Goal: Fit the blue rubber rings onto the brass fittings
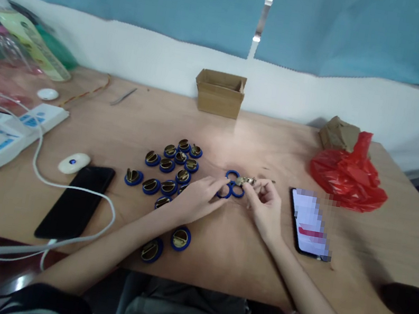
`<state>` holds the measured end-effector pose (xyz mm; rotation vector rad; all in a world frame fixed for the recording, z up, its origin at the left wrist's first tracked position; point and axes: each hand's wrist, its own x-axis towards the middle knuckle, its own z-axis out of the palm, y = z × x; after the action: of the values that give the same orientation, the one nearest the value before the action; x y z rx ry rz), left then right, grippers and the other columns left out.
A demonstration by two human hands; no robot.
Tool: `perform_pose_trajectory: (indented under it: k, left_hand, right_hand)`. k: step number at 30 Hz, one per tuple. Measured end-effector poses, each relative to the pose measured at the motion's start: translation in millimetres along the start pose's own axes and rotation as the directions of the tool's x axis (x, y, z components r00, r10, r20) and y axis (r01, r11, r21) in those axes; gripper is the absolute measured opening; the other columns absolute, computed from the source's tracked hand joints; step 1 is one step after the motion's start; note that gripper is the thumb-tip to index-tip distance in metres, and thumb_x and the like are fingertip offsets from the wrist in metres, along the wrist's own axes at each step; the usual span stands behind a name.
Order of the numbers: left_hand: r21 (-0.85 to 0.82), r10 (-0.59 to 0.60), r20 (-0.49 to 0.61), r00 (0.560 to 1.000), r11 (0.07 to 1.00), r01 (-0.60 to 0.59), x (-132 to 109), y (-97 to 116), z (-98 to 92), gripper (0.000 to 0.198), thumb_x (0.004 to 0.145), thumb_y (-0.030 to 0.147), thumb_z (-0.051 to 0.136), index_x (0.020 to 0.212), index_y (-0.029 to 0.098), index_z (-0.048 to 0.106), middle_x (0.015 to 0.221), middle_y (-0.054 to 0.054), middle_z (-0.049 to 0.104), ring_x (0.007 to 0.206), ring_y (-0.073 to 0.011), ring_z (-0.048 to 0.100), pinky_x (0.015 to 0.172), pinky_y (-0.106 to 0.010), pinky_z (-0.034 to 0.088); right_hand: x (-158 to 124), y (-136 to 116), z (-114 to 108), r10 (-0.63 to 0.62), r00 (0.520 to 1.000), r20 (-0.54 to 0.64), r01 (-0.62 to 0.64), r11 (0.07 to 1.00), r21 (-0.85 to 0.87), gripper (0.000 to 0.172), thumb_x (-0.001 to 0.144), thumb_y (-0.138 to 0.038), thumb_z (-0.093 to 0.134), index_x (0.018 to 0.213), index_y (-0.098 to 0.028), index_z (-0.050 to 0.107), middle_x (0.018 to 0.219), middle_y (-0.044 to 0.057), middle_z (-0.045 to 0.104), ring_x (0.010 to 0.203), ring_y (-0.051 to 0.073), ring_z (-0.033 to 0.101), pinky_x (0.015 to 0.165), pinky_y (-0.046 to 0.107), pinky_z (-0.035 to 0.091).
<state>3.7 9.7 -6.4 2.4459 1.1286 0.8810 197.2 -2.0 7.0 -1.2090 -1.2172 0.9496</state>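
Three blue rings lie together on the wooden table in front of me. My left hand reaches in from the left, its fingertips on the nearest of these rings. Fingers bent, my right hand pinches a small brass-coloured metal piece just over the right-hand ring. Left of my hands are several round blue pieces with brass-coloured metal tops. Two more such pieces lie nearer the front edge, below my left forearm.
A small cardboard box stands at the back. Right are a lit phone, a red plastic bag and a brown package. Left are a dark phone, a power strip and white cables. A dark object sits front right.
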Motion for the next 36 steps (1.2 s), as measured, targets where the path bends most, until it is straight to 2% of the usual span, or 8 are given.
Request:
perform_pose_trajectory:
  k: [4, 10, 14, 18, 21, 26, 32, 36]
  left_hand:
    - [0.015, 0.018, 0.050, 0.999, 1.000, -0.018, -1, -2, 7.3, 0.034, 0.094, 0.021, 0.063, 0.128, 0.017, 0.058, 0.116, -0.012, 0.073, 0.107, -0.0280, 0.071, 0.093, -0.044, 0.059]
    - [0.065, 0.099, -0.080, 0.992, 0.993, -0.094, 0, -8, 12.9, 0.070, 0.094, 0.040, 0.066, 0.152, 0.015, 0.035, 0.149, -0.023, 0.053, 0.137, -0.0356, 0.054, 0.110, -0.054, 0.048]
    - [0.038, 0.199, -0.069, 0.977, 0.980, -0.197, 1, -8, 8.7, 0.066, 0.098, 0.032, 0.060, 0.155, 0.018, 0.029, 0.142, -0.019, 0.060, 0.132, -0.0317, 0.058, 0.108, -0.051, 0.049]
    - [0.036, 0.223, -0.013, 0.975, 0.974, -0.223, -1, -8, 6.0, 0.054, 0.098, 0.023, 0.055, 0.149, 0.020, 0.039, 0.131, -0.015, 0.066, 0.121, -0.0294, 0.064, 0.103, -0.049, 0.051]
    - [0.026, 0.200, 0.014, 0.980, 0.979, -0.200, -1, -5, 4.9, 0.050, 0.096, 0.018, 0.054, 0.145, 0.019, 0.042, 0.125, -0.013, 0.069, 0.113, -0.0279, 0.067, 0.099, -0.047, 0.053]
    - [-0.024, 0.162, -0.051, 0.986, 0.986, -0.163, 1, 5, 1.4, 0.040, 0.097, 0.021, 0.057, 0.135, 0.018, 0.047, 0.122, -0.012, 0.071, 0.110, -0.0257, 0.069, 0.098, -0.044, 0.053]
    - [-0.009, 0.147, -0.060, 0.987, 0.989, -0.148, -1, 5, 3.9, 0.040, 0.096, 0.028, 0.062, 0.133, 0.021, 0.048, 0.122, -0.012, 0.071, 0.110, -0.0273, 0.070, 0.095, -0.045, 0.055]
    - [0.009, 0.149, -0.012, 0.989, 0.989, -0.149, -3, 1, 5.6, 0.050, 0.096, 0.032, 0.064, 0.141, 0.021, 0.043, 0.127, -0.013, 0.069, 0.113, -0.0281, 0.069, 0.096, -0.045, 0.055]
  right_hand:
    - [-3, 3, 4, -0.050, 0.997, 0.064, 0.053, 0.998, -0.044, 0.036, 0.080, -0.042, 0.079, 0.078, -0.024, 0.047, 0.060, -0.010, 0.032, 0.053, 0.010, 0.030, 0.054, 0.026, 0.028]
    - [-6, 11, 5, -0.123, 0.984, 0.128, 0.136, 0.986, -0.096, 0.036, 0.080, -0.035, 0.079, 0.078, -0.024, 0.045, 0.065, -0.009, 0.035, 0.057, 0.011, 0.031, 0.056, 0.026, 0.029]
    - [-8, 12, 4, -0.146, 0.958, 0.245, 0.177, 0.978, -0.108, 0.037, 0.082, -0.035, 0.078, 0.075, -0.024, 0.043, 0.067, -0.007, 0.037, 0.059, 0.012, 0.035, 0.057, 0.027, 0.031]
    - [-11, 10, 3, -0.128, 0.914, 0.384, 0.203, 0.966, -0.162, 0.035, 0.086, -0.035, 0.074, 0.074, -0.023, 0.043, 0.071, -0.004, 0.044, 0.064, 0.014, 0.042, 0.060, 0.028, 0.035]
    - [-11, 6, 4, -0.099, 0.911, 0.399, 0.173, 0.973, -0.152, 0.036, 0.085, -0.039, 0.075, 0.074, -0.023, 0.044, 0.071, -0.004, 0.045, 0.065, 0.014, 0.043, 0.061, 0.028, 0.036]
    - [-8, -6, 4, -0.055, 0.929, 0.366, 0.075, 0.996, -0.042, 0.034, 0.092, -0.048, 0.066, 0.075, -0.023, 0.051, 0.073, -0.002, 0.049, 0.067, 0.015, 0.046, 0.064, 0.029, 0.041]
    - [-4, -10, -1, -0.006, 0.939, 0.344, 0.041, 0.994, -0.097, 0.035, 0.092, -0.053, 0.064, 0.076, -0.023, 0.059, 0.064, -0.003, 0.049, 0.059, 0.014, 0.044, 0.057, 0.028, 0.039]
    - [-1, -11, -6, 0.125, 0.887, 0.445, -0.118, 0.992, -0.043, 0.033, 0.093, -0.055, 0.062, 0.083, -0.023, 0.058, 0.058, -0.006, 0.052, 0.049, 0.012, 0.047, 0.051, 0.027, 0.040]
